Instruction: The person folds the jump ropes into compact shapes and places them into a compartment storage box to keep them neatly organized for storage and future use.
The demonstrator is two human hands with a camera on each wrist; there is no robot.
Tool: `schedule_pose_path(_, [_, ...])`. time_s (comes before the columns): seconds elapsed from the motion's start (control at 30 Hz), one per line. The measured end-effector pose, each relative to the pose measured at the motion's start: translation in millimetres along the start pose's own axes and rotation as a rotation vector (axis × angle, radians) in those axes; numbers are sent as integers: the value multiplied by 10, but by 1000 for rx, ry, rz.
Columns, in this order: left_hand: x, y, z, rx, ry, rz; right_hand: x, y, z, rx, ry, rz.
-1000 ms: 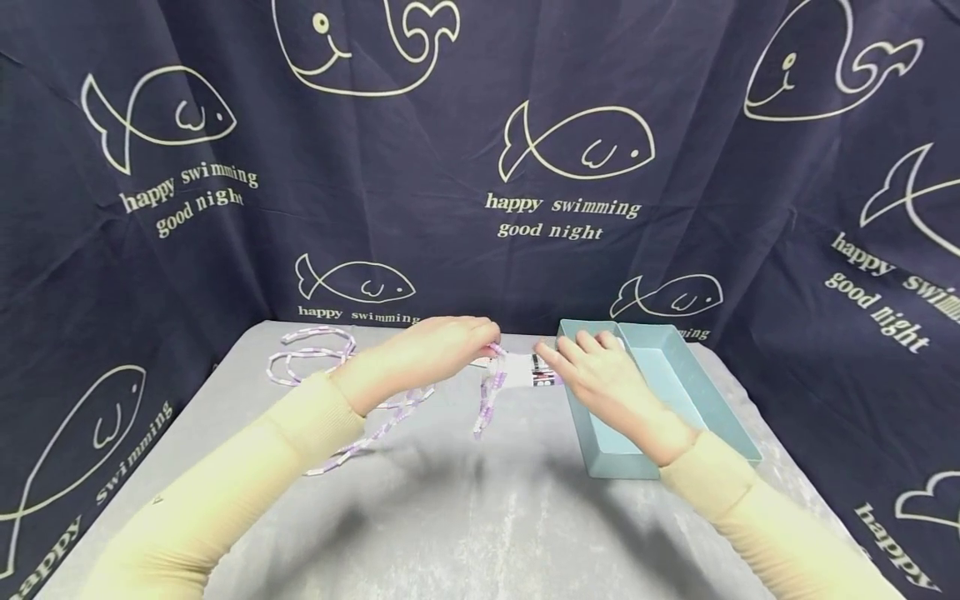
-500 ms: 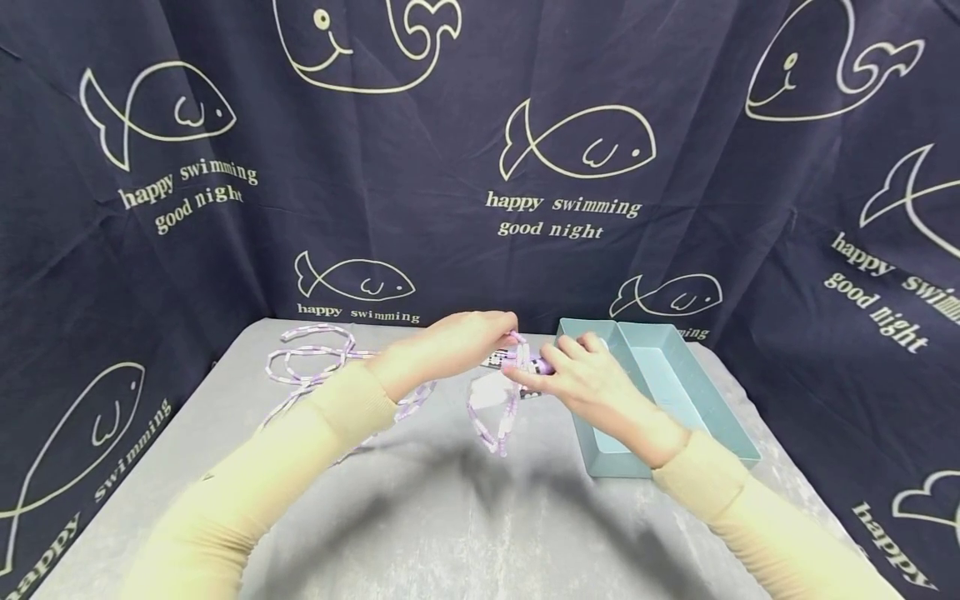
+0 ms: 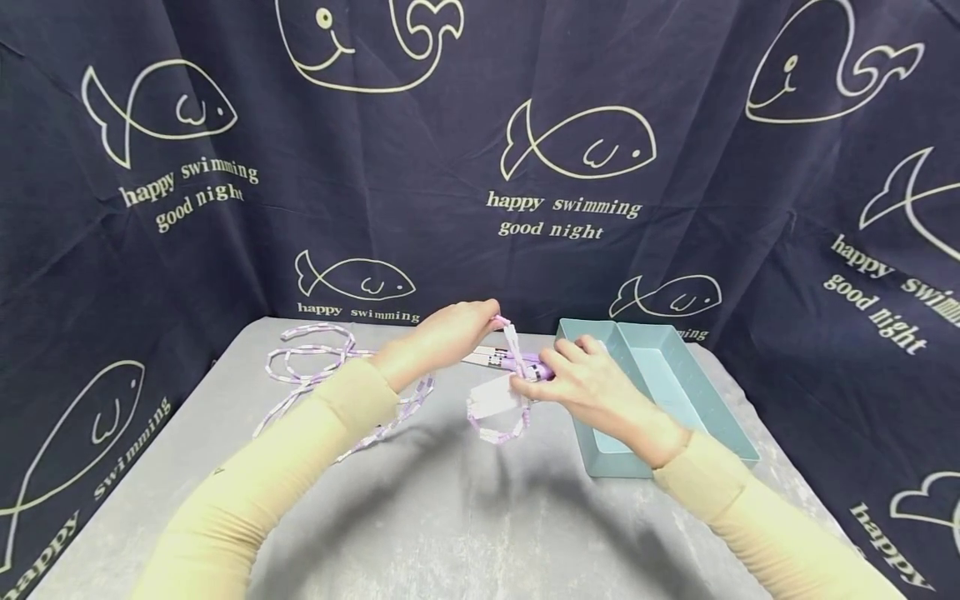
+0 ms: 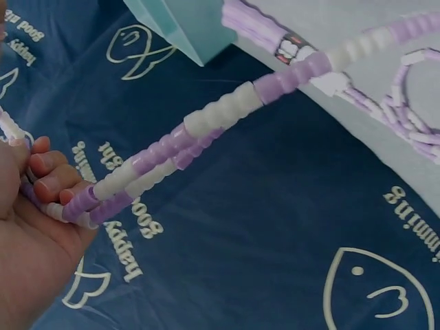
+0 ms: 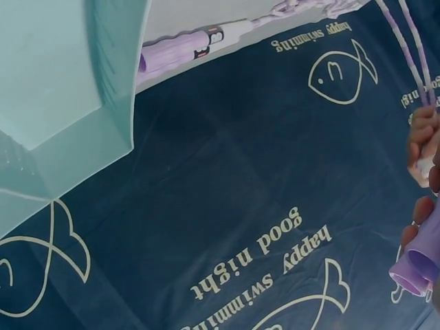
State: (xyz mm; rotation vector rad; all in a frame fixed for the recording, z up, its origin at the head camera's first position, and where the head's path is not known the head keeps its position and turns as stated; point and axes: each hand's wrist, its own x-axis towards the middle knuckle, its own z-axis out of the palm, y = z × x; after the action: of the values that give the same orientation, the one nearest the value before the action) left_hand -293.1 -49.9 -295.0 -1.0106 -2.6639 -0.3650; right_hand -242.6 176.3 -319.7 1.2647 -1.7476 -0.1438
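My left hand [image 3: 453, 332] pinches a purple-and-white beaded jump rope [image 4: 227, 110], which runs doubled through its fingers in the left wrist view. From there the rope drops to the right hand and hangs in a loop beside a white flat piece [image 3: 495, 397]. My right hand [image 3: 588, 385] grips purple jump rope handles [image 5: 419, 258]; two hollow ends show at the right edge of the right wrist view. Another purple handle with a black label and white neck [image 5: 180, 53] lies on the table by the box.
A light-blue two-compartment box [image 3: 693, 400] stands at the table's right, partly behind the right hand and wrist. More beaded rope [image 3: 307, 354] lies in loose loops on the grey table [image 3: 465, 542] at left. A navy curtain [image 3: 420, 192] with fish prints surrounds the table.
The right hand has come off the box edge and now grips the handles. The left hand went right, then back slightly left and up, stretching the rope between the hands.
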Motion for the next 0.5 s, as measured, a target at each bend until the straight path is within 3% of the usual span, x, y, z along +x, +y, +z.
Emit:
schedule_pose_path(0.23, [-61, -156, 78, -67, -25, 39, -46, 52, -18, -4, -46, 47])
schedule_pose_path(0.4, [-129, -243, 162, -110, -51, 117, -85, 83, -47, -51, -138, 76])
schedule_pose_path(0.5, [-194, -280, 214, -112, -57, 161, -98, 102, -50, -63, -127, 92])
